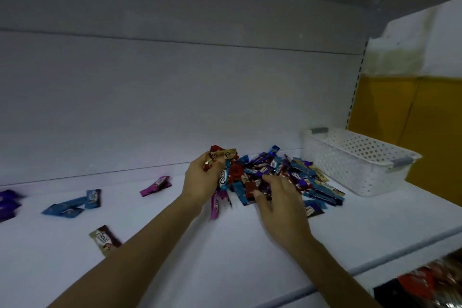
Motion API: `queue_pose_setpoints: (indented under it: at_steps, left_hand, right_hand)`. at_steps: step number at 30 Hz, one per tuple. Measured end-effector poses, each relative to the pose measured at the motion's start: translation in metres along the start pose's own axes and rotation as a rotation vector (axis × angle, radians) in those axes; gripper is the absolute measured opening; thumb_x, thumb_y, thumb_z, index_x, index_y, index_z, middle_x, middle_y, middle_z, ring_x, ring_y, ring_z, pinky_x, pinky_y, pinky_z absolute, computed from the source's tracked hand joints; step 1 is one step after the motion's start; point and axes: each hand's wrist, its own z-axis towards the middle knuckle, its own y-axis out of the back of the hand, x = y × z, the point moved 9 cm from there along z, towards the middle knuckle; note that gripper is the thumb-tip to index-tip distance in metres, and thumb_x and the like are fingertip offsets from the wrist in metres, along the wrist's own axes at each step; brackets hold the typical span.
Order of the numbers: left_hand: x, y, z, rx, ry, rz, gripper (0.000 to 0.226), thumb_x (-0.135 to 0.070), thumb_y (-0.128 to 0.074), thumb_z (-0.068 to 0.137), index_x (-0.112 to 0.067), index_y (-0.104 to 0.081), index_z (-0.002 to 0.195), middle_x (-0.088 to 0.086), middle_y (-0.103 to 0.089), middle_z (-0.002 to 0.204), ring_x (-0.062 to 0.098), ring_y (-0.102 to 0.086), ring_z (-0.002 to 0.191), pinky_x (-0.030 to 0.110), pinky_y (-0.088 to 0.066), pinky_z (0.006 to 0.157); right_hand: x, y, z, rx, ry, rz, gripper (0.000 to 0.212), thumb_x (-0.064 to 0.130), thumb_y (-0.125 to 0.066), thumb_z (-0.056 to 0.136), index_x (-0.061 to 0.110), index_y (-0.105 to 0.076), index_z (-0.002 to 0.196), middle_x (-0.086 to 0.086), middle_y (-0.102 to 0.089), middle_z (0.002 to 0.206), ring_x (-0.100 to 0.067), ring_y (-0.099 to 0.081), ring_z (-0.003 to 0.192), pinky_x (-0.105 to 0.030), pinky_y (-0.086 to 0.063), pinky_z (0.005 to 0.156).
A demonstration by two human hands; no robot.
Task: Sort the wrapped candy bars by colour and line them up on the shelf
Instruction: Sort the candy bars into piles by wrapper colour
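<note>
A white shelf (225, 270) runs across in front, backed by a plain white panel (175, 107), with a yellow wall (405, 112) showing past its right end. A white perforated basket (332, 165) with grey handles sits at the right of the shelf, close to the back.

Just left of the basket lies a loose pile of wrapped candy bars (300, 177), blue, purple, red and beige all mixed together. The person's hands are both at it. The left hand (202, 180) is at the pile's left edge, fingers curled round a bunch of bars: a beige bar (225, 155) sticks out at the top, and a pink bar (215, 204) hangs down below the palm. The right hand (280, 202) lies palm down on the near side of the pile, fingers spread and lightly bent with the tips among the wrappers; I can't tell whether it is pinching one.

Further left, small groups lie apart on the shelf: a pink pair (156, 185) near the back, a few blue bars (72, 204) beside each other, purple bars (7, 204) at the far left edge, and a single beige-and-brown bar (105, 239) nearer the front, beside the left forearm.

Below the shelf at the lower right, some red and dark packets (430, 285) show, too blurred to make out.
</note>
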Motion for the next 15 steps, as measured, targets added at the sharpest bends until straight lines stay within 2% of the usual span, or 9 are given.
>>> queue_pose_setpoints:
  at_steps: [2, 5, 7, 9, 10, 15]
  left_hand:
    - [-0.001, 0.013, -0.003, -0.001, 0.034, -0.110, 0.013, -0.021, -0.056, 0.096, -0.029, -0.067, 0.094, -0.003, -0.074, 0.090, 0.014, -0.072, 0.082, 0.028, -0.059, 0.073]
    - [-0.004, 0.041, -0.006, -0.008, 0.092, -0.200, 0.015, -0.020, -0.056, 0.095, -0.018, -0.066, 0.107, 0.007, -0.074, 0.096, 0.024, -0.071, 0.089, 0.039, -0.057, 0.082]
    - [-0.007, 0.069, -0.008, -0.033, 0.097, -0.245, 0.014, -0.020, -0.057, 0.095, -0.018, -0.066, 0.105, 0.008, -0.075, 0.094, 0.027, -0.071, 0.088, 0.042, -0.056, 0.083]
    - [-0.010, 0.106, -0.011, -0.094, 0.085, -0.260, 0.011, -0.019, -0.056, 0.094, -0.019, -0.066, 0.100, 0.009, -0.075, 0.092, 0.029, -0.071, 0.086, 0.043, -0.056, 0.083]
    - [-0.010, 0.126, -0.015, -0.131, 0.080, -0.256, 0.011, -0.019, -0.056, 0.094, -0.019, -0.066, 0.099, 0.009, -0.075, 0.092, 0.029, -0.071, 0.086, 0.044, -0.055, 0.084]
    - [-0.003, 0.225, -0.040, -0.300, 0.069, -0.189, 0.012, -0.019, -0.056, 0.094, -0.018, -0.065, 0.102, 0.011, -0.074, 0.097, 0.032, -0.069, 0.092, 0.049, -0.053, 0.089]
  right_hand:
    - [0.018, -0.007, 0.010, 0.037, -0.018, 0.209, 0.044, 0.038, -0.046, 0.097, 0.019, -0.044, 0.137, 0.000, -0.050, 0.132, -0.015, -0.046, 0.120, -0.031, -0.037, 0.101]
    - [0.056, -0.040, 0.028, 0.227, -0.172, 0.672, 0.045, 0.032, -0.055, 0.094, 0.015, -0.045, 0.135, -0.004, -0.058, 0.123, -0.017, -0.056, 0.111, -0.030, -0.046, 0.095]
    - [0.086, -0.061, 0.037, 0.312, -0.264, 0.920, 0.031, 0.022, -0.059, 0.093, 0.010, -0.055, 0.121, -0.008, -0.067, 0.107, -0.016, -0.067, 0.090, -0.021, -0.052, 0.077]
    - [0.117, -0.077, 0.043, 0.373, -0.286, 1.033, 0.012, 0.016, -0.060, 0.092, 0.010, -0.063, 0.101, -0.007, -0.072, 0.093, -0.011, -0.069, 0.069, -0.013, -0.048, 0.056]
    - [0.133, -0.085, 0.044, 0.402, -0.276, 1.064, 0.007, 0.015, -0.060, 0.092, 0.010, -0.065, 0.095, -0.006, -0.073, 0.088, -0.010, -0.069, 0.064, -0.013, -0.047, 0.053]
    - [0.222, -0.131, 0.031, 0.582, -0.196, 1.097, 0.005, 0.015, -0.062, 0.091, 0.012, -0.066, 0.092, 0.000, -0.071, 0.079, -0.006, -0.066, 0.059, -0.014, -0.047, 0.053]
